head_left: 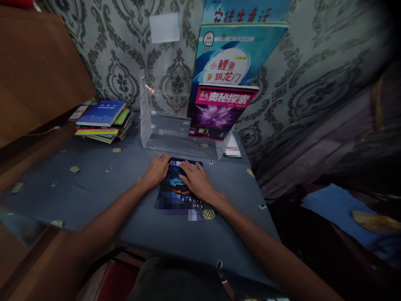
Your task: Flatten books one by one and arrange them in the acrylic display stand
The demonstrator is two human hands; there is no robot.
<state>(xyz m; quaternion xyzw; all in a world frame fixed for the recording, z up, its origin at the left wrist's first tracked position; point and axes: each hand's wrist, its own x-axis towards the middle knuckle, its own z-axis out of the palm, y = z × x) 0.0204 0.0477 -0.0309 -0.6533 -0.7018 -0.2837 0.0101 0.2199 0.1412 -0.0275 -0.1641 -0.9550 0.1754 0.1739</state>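
A dark blue book (177, 184) with white Chinese characters along its top lies flat on the cloth-covered table, part of its cover blurred out. My left hand (158, 170) rests at the book's upper left edge, fingertips touching that corner. Across the upper right of the cover lies my right hand (198, 180), its fingers stretched out and spread. Just beyond both hands stands a clear plastic book rack (180, 144). On the rack's right side a purple-pink book (216, 119) leans upright in front of a teal book (227, 54) and another blue book (247, 12).
A stack of books (102, 115) sits at the table's back left, near a brown wooden panel (40, 62). A small white object (232, 146), partly blurred, stands right of the rack. Patterned wallpaper (115, 75) rises behind. Blue cloth (338, 209) lies off to the right.
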